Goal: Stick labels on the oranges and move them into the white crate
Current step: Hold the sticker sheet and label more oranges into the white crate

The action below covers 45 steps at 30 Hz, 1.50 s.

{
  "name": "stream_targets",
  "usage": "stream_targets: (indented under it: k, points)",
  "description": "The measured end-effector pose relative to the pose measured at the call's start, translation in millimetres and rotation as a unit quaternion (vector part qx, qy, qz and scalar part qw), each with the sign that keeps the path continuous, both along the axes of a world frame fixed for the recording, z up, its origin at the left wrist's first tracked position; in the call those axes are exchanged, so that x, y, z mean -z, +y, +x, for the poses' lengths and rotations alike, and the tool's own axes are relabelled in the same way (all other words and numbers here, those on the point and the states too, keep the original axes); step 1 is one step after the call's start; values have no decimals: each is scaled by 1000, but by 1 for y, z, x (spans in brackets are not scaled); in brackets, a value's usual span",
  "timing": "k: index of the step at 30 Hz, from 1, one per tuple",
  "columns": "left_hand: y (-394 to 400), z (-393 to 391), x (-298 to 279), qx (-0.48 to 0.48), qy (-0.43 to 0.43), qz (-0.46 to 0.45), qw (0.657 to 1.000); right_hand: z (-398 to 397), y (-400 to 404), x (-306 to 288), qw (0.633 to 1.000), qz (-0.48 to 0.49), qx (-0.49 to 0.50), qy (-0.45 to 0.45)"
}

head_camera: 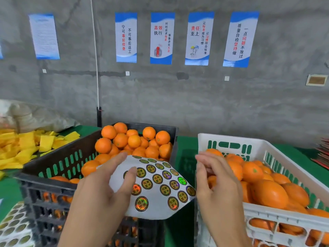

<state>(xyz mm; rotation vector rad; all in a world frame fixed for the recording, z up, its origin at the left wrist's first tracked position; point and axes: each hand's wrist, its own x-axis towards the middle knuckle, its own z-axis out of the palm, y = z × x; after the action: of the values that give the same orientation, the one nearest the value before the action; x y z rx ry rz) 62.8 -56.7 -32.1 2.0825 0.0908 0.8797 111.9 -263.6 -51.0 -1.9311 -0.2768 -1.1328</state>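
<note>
The left hand point(105, 191) holds the label sheet point(156, 188) flat and tilted up towards the face, thumb on top and fingers behind it, so the round gold labels point(141, 203) face the person and can be picked off one at a time. It keeps the sheet in the gap between the 2 crates, which I judge is deliberate: it sits equally near the source fruit and the destination.

The right hand point(213, 177) hangs over the near left corner of the white crate point(263, 213), its grip released, fingers loosely bent and holding no orange. Whether a label clings to a fingertip cannot be told.

The black crate point(44, 177) on the left carries the heaped oranges point(132, 139), which look unlabelled from here; the fruit in the white crate on the right lies lower and more spread out. At this size no stickers can be made out on those either. Both crates rest on a green surface point(185, 145), side by side with a narrow gap, so each fruit needs only a short sideways carry.

At the bottom left lie further sheets of labels point(16, 227), probably spares kept within reach of the left hand. Yellow strips point(30, 145) are scattered on the surface beyond the black crate. 5 posters point(161, 38) hang on the grey wall behind.

The next move, in my judgement, is for the right hand to cross to the sheet and peel off a label.
</note>
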Motion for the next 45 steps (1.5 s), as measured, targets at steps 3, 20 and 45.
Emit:
stream_targets:
  k: [3, 20, 45]
  points:
    - [17, -1, 0, -30, 7, -6, 1000, 18, 33, -17, 991, -70, -83, 83]
    - [56, 12, 0, -69, -17, -34, 997, 218, 122, -36, 756, -514, -150, 377]
    - [49, 18, 8, -22, -4, -77, 997, 198, 108, -65, 910, -256, -237, 224]
